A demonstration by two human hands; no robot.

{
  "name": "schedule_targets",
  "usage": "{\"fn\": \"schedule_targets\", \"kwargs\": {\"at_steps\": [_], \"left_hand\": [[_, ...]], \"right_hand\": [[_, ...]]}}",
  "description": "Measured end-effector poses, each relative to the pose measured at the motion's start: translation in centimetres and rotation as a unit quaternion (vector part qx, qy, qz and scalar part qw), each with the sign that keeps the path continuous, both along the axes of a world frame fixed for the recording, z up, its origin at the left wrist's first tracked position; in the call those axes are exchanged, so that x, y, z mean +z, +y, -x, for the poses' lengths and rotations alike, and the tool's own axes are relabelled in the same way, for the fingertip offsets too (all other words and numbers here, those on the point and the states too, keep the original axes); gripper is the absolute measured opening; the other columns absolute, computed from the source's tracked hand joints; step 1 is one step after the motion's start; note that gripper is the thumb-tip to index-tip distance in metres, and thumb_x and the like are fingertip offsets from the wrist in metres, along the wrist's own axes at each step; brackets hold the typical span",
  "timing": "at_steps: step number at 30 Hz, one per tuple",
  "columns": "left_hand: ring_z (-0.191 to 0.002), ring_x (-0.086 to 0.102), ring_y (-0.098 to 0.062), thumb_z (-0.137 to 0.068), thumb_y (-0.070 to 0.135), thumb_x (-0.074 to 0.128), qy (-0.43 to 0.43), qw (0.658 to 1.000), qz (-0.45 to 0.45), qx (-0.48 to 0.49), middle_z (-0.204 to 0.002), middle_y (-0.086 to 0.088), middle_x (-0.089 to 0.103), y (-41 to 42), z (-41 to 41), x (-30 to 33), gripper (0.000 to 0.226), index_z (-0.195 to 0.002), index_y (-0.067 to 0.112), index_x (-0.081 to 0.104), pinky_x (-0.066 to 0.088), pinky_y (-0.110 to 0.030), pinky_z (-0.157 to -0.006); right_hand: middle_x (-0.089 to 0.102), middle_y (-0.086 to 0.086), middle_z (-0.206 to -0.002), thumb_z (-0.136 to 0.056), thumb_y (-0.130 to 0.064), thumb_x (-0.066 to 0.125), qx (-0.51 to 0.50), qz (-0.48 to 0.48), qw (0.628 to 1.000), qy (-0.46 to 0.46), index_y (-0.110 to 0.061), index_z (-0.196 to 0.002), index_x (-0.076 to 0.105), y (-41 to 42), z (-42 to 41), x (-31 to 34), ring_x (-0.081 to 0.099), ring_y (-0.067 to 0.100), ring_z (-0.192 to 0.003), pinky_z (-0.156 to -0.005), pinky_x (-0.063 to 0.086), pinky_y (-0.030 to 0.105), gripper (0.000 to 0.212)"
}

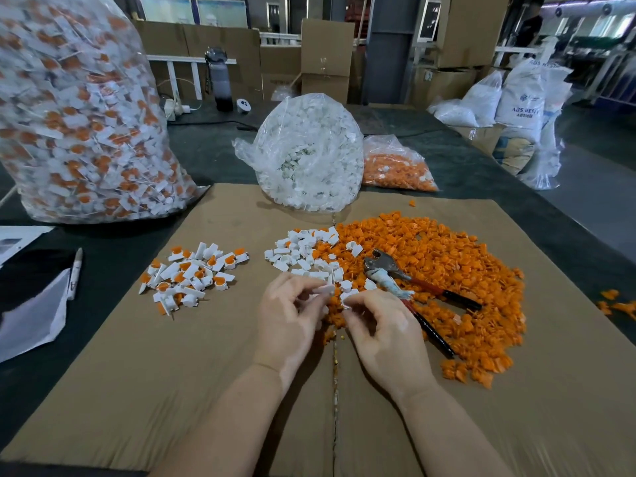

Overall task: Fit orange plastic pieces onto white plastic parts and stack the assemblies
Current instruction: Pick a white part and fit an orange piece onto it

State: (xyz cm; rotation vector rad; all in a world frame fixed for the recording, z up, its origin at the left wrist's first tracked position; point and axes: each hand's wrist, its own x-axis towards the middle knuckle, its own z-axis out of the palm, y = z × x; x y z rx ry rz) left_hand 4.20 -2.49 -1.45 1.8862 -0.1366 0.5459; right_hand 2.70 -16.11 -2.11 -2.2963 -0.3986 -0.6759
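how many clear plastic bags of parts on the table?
3: large clear bag of orange-and-white assemblies far left, clear bag of white parts centre, smaller clear bag of orange pieces right behind it, partly hidden.

Pliers (406, 280) lie on cardboard (206, 373); a marker (75, 273) lies well left.

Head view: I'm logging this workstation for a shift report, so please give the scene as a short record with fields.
surface: cardboard sheet
left hand: pinches a white part
right hand: pinches a white part
finished pile: on the left of the sheet
loose white parts: beyond the hands
orange pieces: heap on the right
pliers: lying on the orange heap
bags: assemblies, white, orange
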Motion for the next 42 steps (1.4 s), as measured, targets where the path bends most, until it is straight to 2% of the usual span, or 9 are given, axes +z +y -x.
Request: {"fn": "schedule_targets", "kwargs": {"at_steps": [4, 6, 9, 17, 21, 26, 32, 35, 42], "left_hand": [[-0.055, 0.047, 0.003, -0.078, 0.006, 0.071, 0.058, 0.997, 0.031, 0.033, -0.063, 0.005, 0.047, 0.3, -0.1, -0.3, 0.014, -0.071, 0.012, 0.061, 0.038, -0.008, -0.054], [-0.048, 0.040, -0.003, -0.077, 0.007, 0.070, 0.084, 0.996, 0.029, 0.004, -0.052, 0.009, 0.044, 0.4, -0.1, -0.7, 0.021, -0.064, 0.017, 0.058, 0.034, -0.012, -0.049], [-0.051, 0.040, -0.005, -0.077, 0.010, 0.070, 0.110, 0.994, -0.001, -0.026, -0.054, 0.008, 0.046, 0.4, -0.2, -1.1, 0.022, -0.063, 0.021, 0.057, 0.033, -0.013, -0.050], [-0.071, 0.050, -0.004, -0.080, 0.018, 0.072, 0.133, 0.990, -0.042, -0.006, -0.077, 0.005, 0.058, 0.6, -1.0, -1.0, 0.029, -0.066, 0.037, 0.054, 0.035, -0.006, -0.059], [-0.073, 0.051, 0.000, -0.082, 0.016, 0.070, 0.133, 0.991, -0.030, -0.015, -0.084, 0.006, 0.060, 0.6, -1.0, -0.9, 0.017, -0.086, 0.031, 0.063, 0.035, -0.001, -0.062], [-0.073, 0.054, -0.007, -0.084, 0.016, 0.067, 0.144, 0.988, -0.007, -0.045, -0.081, 0.006, 0.063, 0.4, -0.8, -1.0, 0.010, -0.088, 0.023, 0.063, 0.039, -0.011, -0.063], [-0.074, 0.055, -0.010, -0.084, 0.024, 0.068, 0.140, 0.987, -0.053, -0.061, -0.078, 0.005, 0.062, 0.4, -0.6, -0.8, 0.007, -0.089, 0.022, 0.063, 0.042, -0.021, -0.066], [-0.075, 0.058, -0.006, -0.084, 0.024, 0.068, 0.139, 0.985, -0.061, -0.084, -0.078, 0.008, 0.065, 0.3, -0.4, -0.6, 0.005, -0.088, 0.023, 0.066, 0.041, -0.014, -0.065], [-0.074, 0.063, -0.005, -0.084, 0.015, 0.067, 0.140, 0.985, -0.014, -0.102, -0.076, 0.004, 0.070, 0.3, -0.2, -0.5, 0.009, -0.085, 0.025, 0.066, 0.046, -0.015, -0.067]], "right_hand": [[0.060, -0.004, -0.073, -0.072, -0.023, 0.073, 0.073, 0.107, 0.992, 0.002, -0.014, -0.078, 0.062, 0.3, 0.4, 0.1, 0.056, 0.016, -0.072, -0.068, 0.048, 0.030, 0.016], [0.059, -0.002, -0.075, -0.070, -0.022, 0.071, 0.088, 0.144, 0.986, 0.005, -0.012, -0.080, 0.061, 0.4, 0.5, 0.0, 0.055, 0.018, -0.073, -0.068, 0.048, 0.032, 0.017], [0.060, 0.001, -0.073, -0.069, -0.013, 0.072, 0.082, 0.158, 0.984, 0.012, -0.010, -0.079, 0.062, 0.5, 0.4, -0.1, 0.056, 0.020, -0.072, -0.065, 0.050, 0.034, 0.015], [0.065, 0.003, -0.086, -0.079, -0.006, 0.072, 0.045, 0.105, 0.993, 0.037, -0.007, -0.089, 0.068, 0.3, 0.0, -0.2, 0.060, 0.021, -0.086, -0.077, 0.050, 0.032, 0.012], [0.061, 0.002, -0.093, -0.085, -0.003, 0.065, 0.025, 0.066, 0.997, 0.025, -0.009, -0.100, 0.069, 0.2, -0.1, -0.1, 0.056, 0.014, -0.091, -0.083, 0.042, 0.018, 0.016], [0.060, -0.007, -0.081, -0.086, -0.010, 0.065, 0.013, -0.021, 0.998, 0.054, -0.014, -0.088, 0.062, 0.0, -0.2, -0.2, 0.055, 0.006, -0.078, -0.070, 0.046, 0.022, 0.005], [0.065, -0.009, -0.074, -0.082, -0.004, 0.068, 0.020, -0.190, 0.978, 0.082, -0.019, -0.079, 0.067, -0.5, -0.4, 0.2, 0.061, 0.006, -0.075, -0.068, 0.048, 0.017, 0.015], [0.065, -0.011, -0.070, -0.081, 0.002, 0.067, 0.033, -0.211, 0.972, 0.097, -0.020, -0.077, 0.067, -0.4, -0.3, 0.2, 0.061, 0.001, -0.072, -0.067, 0.045, 0.009, 0.022], [0.064, -0.014, -0.071, -0.084, -0.003, 0.065, 0.019, -0.190, 0.975, 0.113, -0.027, -0.078, 0.064, -0.2, -0.4, 0.2, 0.060, -0.004, -0.073, -0.066, 0.042, 0.005, 0.025]]}}
